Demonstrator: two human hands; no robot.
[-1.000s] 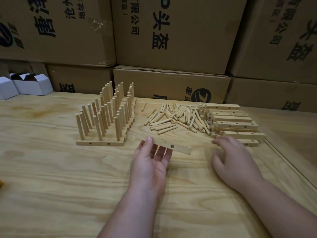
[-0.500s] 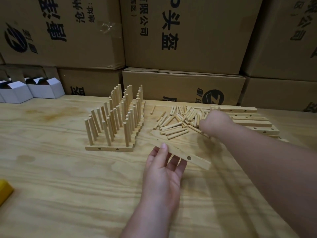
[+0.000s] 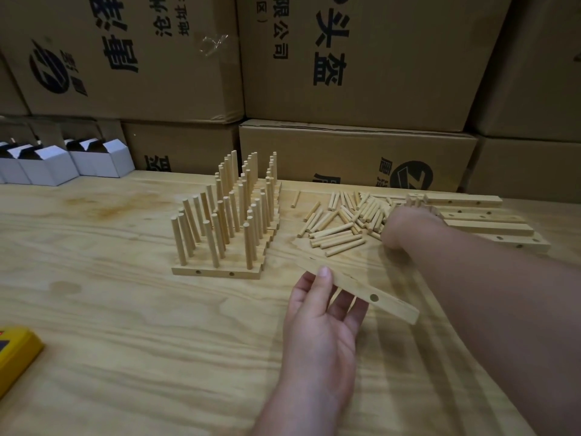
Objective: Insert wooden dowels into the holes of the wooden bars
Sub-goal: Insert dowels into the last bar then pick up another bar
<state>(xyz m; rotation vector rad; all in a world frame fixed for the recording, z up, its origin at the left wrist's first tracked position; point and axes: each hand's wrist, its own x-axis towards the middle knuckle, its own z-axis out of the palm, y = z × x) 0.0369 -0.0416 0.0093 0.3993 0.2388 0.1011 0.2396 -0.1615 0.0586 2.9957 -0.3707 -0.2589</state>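
Observation:
My left hand [image 3: 320, 322] holds a loose wooden bar [image 3: 386, 302] near the table's middle, thumb on its top face and fingers underneath; one hole shows on the bar's side. My right hand [image 3: 405, 225] reaches into the pile of loose dowels [image 3: 339, 231]. Its fingers are bent down into the pile and hidden by the back of the hand. To the left stand several bars with upright dowels [image 3: 226, 215], set side by side. A stack of bare bars [image 3: 484, 228] lies at the far right.
Big cardboard boxes [image 3: 361, 58] wall off the back of the plywood table [image 3: 125, 309]. Small white boxes [image 3: 47, 165] stand at the back left. A yellow object [image 3: 15, 350] lies at the left edge.
My right hand has moved from the table beside the bar stack out to the dowel pile. My left hand keeps hold of the bar.

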